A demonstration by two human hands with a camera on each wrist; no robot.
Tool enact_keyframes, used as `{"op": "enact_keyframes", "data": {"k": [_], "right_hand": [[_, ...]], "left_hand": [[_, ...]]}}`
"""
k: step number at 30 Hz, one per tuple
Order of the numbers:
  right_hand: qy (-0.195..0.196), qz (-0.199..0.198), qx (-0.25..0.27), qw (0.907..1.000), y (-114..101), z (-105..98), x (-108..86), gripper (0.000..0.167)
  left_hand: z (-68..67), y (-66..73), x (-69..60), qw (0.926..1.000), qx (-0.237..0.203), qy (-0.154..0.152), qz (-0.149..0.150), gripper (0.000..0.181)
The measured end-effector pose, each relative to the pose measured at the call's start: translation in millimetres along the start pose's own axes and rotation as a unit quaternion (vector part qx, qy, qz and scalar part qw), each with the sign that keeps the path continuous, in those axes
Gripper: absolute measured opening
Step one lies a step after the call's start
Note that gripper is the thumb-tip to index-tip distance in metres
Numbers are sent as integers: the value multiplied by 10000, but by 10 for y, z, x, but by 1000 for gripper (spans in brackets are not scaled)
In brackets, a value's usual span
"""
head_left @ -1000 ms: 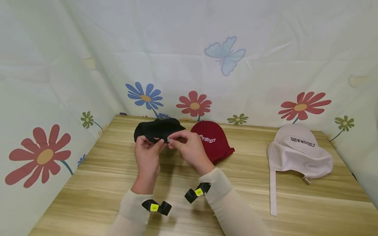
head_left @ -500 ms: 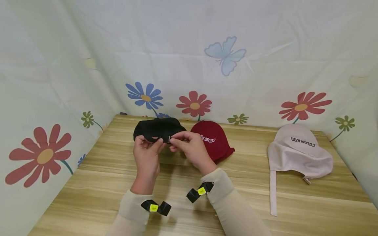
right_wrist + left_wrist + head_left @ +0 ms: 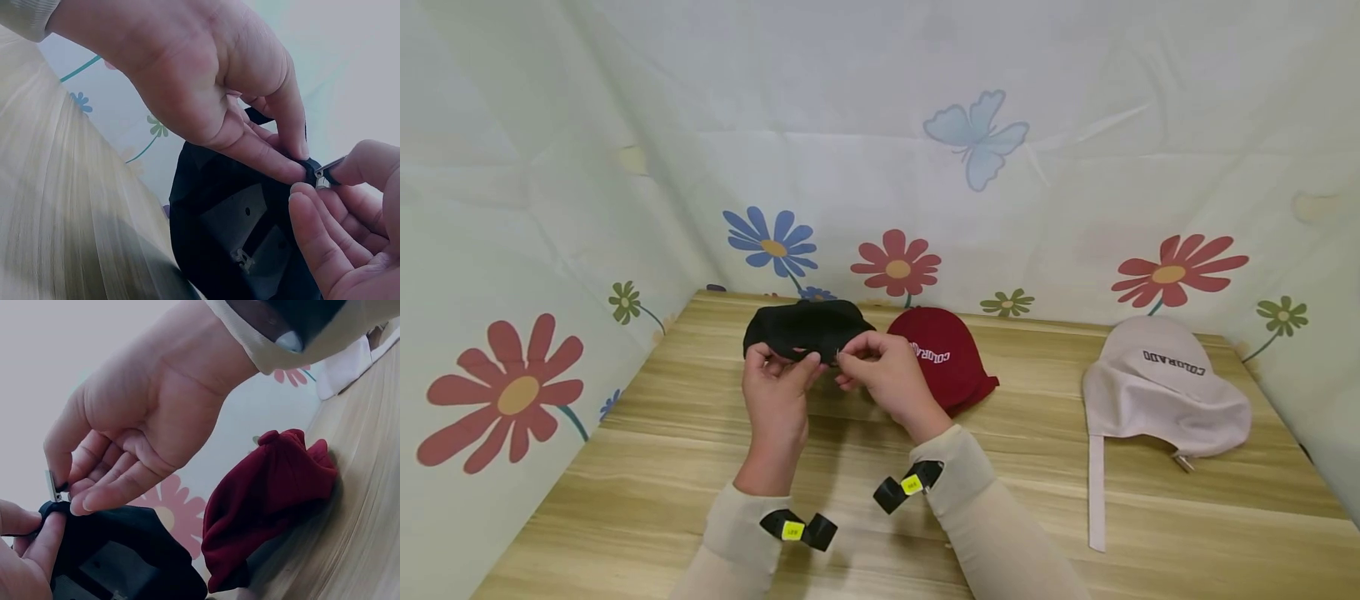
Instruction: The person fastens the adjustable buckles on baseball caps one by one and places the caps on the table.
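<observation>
A black cap (image 3: 808, 327) is held up near the back left of the table, its inside facing the right wrist view. My left hand (image 3: 775, 396) pinches the cap's back strap between thumb and fingers. Right beside it, my right hand (image 3: 891, 375) pinches a small metal buckle (image 3: 322, 177) on that strap, thumb and fingertips on its plate. In the left wrist view, the buckle plate (image 3: 52, 485) stands up from the strap under the right thumb. How far the strap runs through the buckle is hidden by fingers.
A dark red cap (image 3: 943, 354) lettered COLORADO lies just right of the black cap. Farther right sits a pale pink cap (image 3: 1165, 392), its loose strap (image 3: 1097, 492) hanging toward the front. Flower-printed cloth (image 3: 1037, 208) walls the wooden table (image 3: 1015, 483).
My right hand has shifted slightly on the buckle, whose plate has tipped more upright. The left hand keeps its pinch on the strap. Both other caps lie as before.
</observation>
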State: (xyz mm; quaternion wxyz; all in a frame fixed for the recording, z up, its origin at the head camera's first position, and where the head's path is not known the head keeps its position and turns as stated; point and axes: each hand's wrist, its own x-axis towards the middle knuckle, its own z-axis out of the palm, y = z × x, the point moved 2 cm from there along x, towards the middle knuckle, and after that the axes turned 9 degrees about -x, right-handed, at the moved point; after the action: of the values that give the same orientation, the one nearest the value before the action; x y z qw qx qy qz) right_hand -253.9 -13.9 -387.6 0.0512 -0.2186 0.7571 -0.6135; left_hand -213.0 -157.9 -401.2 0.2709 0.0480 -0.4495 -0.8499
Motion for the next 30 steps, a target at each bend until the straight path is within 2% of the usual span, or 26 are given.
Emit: {"op": "enact_keyframes", "data": {"k": [8,16,22,30], "right_hand": [[102,112,130,9998,27,23,27,10],[-35,144,565,9983,6,27,29,10],[-127,81,873,9961,61,33,53,12],[-235,36,789,9966,102,39,70,19]], "left_hand": [[-8,27,1,9999,-4,32,-130,47],[4,75,-22,9991,-329,100,-231,25],[1,91,-25,9990,-346,200,-221,24],[-13,75,-19,9990,-303,235,-235,24]]}}
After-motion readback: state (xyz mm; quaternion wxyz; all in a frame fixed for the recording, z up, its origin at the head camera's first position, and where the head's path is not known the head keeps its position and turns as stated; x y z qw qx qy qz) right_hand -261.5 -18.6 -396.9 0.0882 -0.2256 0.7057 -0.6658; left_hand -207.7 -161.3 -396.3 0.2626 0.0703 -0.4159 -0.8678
